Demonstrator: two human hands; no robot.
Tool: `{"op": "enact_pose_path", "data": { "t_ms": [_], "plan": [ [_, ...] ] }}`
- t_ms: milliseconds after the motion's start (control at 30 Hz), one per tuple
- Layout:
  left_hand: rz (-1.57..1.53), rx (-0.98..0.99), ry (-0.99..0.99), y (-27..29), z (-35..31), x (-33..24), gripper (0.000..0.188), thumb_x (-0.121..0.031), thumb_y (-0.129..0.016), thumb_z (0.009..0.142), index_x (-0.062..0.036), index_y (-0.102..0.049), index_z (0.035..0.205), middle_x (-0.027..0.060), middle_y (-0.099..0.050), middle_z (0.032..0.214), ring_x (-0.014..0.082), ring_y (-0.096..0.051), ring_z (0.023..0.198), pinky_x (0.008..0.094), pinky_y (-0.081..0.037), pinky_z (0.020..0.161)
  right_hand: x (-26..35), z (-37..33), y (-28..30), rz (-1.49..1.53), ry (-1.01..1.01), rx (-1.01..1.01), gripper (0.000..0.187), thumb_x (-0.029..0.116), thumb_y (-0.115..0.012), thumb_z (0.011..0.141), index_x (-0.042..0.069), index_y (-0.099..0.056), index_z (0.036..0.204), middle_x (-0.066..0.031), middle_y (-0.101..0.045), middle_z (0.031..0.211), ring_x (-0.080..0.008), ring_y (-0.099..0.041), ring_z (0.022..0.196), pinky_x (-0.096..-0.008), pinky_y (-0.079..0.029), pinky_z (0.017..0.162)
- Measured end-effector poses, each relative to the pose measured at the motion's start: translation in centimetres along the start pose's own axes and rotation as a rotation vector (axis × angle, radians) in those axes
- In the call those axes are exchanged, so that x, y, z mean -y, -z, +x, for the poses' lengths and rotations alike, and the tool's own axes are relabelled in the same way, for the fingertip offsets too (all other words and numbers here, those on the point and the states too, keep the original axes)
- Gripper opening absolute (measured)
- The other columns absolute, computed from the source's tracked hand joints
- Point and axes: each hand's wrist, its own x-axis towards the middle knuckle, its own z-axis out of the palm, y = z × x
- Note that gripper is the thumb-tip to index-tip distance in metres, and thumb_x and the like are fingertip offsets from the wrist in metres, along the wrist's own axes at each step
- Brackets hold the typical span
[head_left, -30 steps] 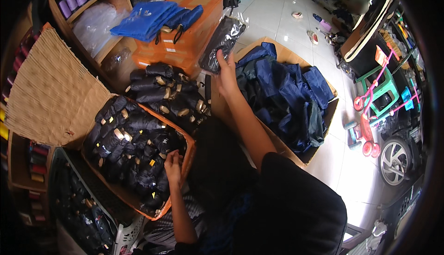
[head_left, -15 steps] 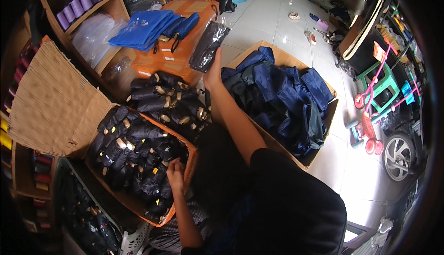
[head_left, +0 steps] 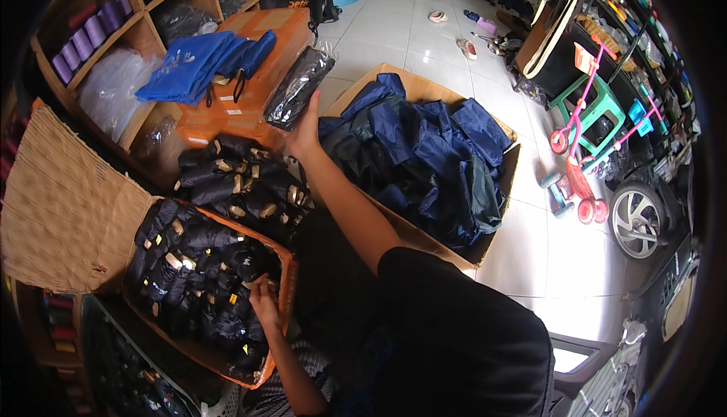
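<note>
In my raised right hand [head_left: 304, 131], the fingers are closed round the lower end of a black folded umbrella [head_left: 297, 88] wrapped in clear, shiny plastic. It is held tilted beside an orange-taped box. Lower down, my left hand [head_left: 265, 305] is over the right side of an open carton [head_left: 288, 284] with orange tape on its rim. Its fingers are curled together against the black bundles; what they pinch, if anything, is hidden. Several black folded umbrellas [head_left: 201, 266] with beige ends fill this carton. More black folded umbrellas [head_left: 235, 178] are heaped just beyond it.
Dark blue fabric pieces [head_left: 424, 148] fill a cardboard box [head_left: 363, 99] to the right. Blue folded items [head_left: 189, 65] lie on the orange-taped box [head_left: 288, 31]. Shelves [head_left: 144, 8] hold purple thread spools [head_left: 95, 31]. A pink scooter [head_left: 579, 167] and green stool [head_left: 606, 126] stand far right.
The whole view has swung, so the surroundings sit further left in the picture. Both hands keep nearly the same places relative to the boxes, and the right still holds the wrapped umbrella.
</note>
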Motion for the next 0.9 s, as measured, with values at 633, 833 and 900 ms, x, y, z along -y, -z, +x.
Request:
{"op": "enact_pose_path", "data": {
  "t_ms": [633,833,900],
  "plan": [
    [-0.006,-0.020,0.004,0.0,-0.4,-0.2,0.020,-0.016,-0.054,0.096,-0.0026,-0.066,0.105,-0.0061,-0.047,0.072,0.0025,-0.041,0.062,0.0191,-0.031,0.053,-0.7,0.0,0.1,0.027,0.012,-0.054,0.067,0.070,-0.036,0.091,0.016,-0.051,0.127,-0.0023,-0.064,0.113,-0.0209,-0.064,0.098,-0.0374,-0.052,0.072],
    [-0.022,-0.014,-0.008,-0.7,-0.4,-0.5,0.022,-0.018,-0.055,0.096,-0.0016,-0.066,0.106,-0.0069,-0.046,0.071,0.0023,-0.040,0.061,0.0194,-0.030,0.052,-0.5,0.9,1.1,-0.046,0.042,-0.042,0.061,0.065,-0.043,0.092,0.016,-0.051,0.127,-0.0022,-0.063,0.113,-0.0206,-0.064,0.097,-0.0376,-0.053,0.073],
    [-0.019,-0.033,-0.033,-0.5,-0.8,-0.4,0.021,-0.017,-0.059,0.094,-0.0017,-0.065,0.107,-0.0064,-0.049,0.071,0.0023,-0.042,0.062,0.0192,-0.031,0.053,-1.0,0.1,0.5,-0.062,0.094,-0.090,0.058,0.062,-0.047,0.092,0.016,-0.050,0.127,-0.0018,-0.063,0.114,-0.0196,-0.064,0.097,-0.0368,-0.053,0.075]
  ]
}}
